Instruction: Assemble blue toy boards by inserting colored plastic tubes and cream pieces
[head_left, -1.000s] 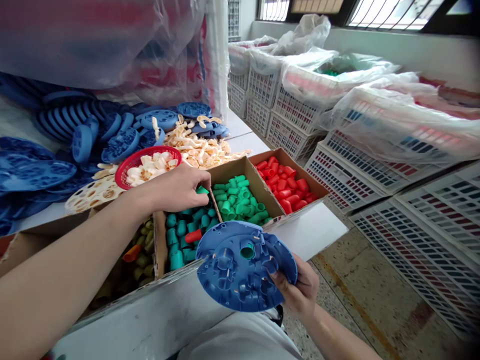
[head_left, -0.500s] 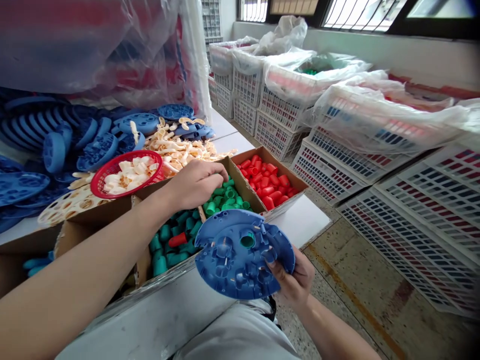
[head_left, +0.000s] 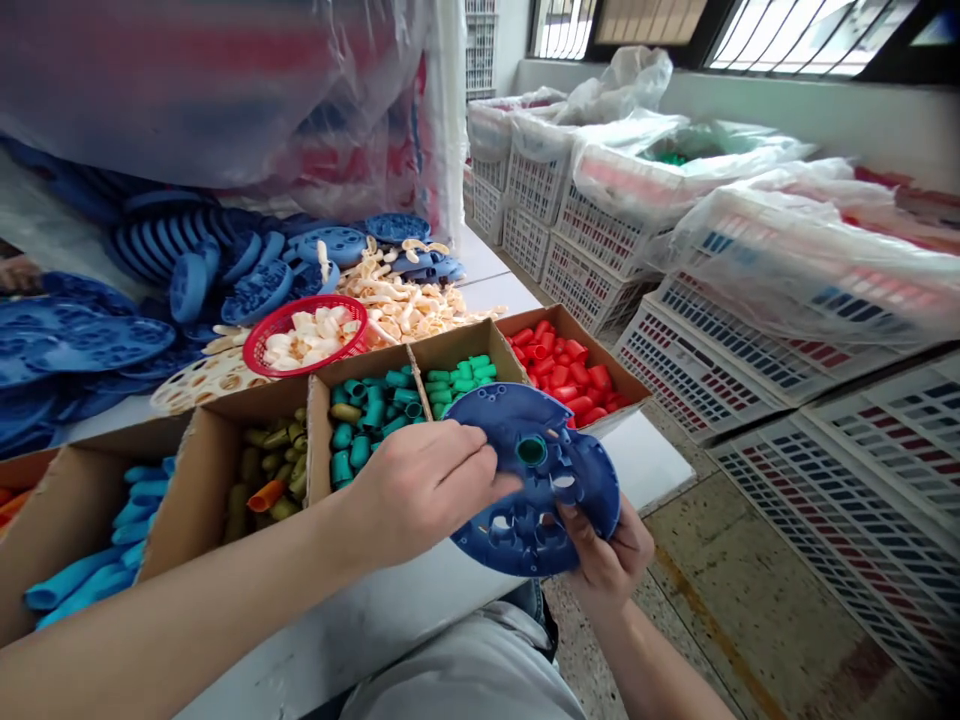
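My right hand (head_left: 611,550) grips a round blue plastic shell (head_left: 532,545) at its right edge, thumb over the inner face. The shell is tilted towards me, showing moulded holes and posts and a notch at its upper right. One teal-green cap (head_left: 532,450) sits in a hole near its upper middle. My left hand (head_left: 439,485) is over the shell's left part with fingers pinched together; whatever they hold is hidden. Beyond the shell lie bright green caps (head_left: 461,378) in a cardboard compartment, with teal caps (head_left: 367,410) in the compartment to their left.
Other cardboard compartments hold red caps (head_left: 574,370), olive caps (head_left: 281,455) and light-blue tubes (head_left: 127,535). Behind stand a red basket (head_left: 259,345) of pale pieces, loose cream parts (head_left: 409,305) and piled blue shells (head_left: 67,340). Stacked white crates (head_left: 720,350) line the right side.
My left hand has moved from the bright green caps back towards me, onto the blue shell. My right hand still holds the shell. The view has swung left.
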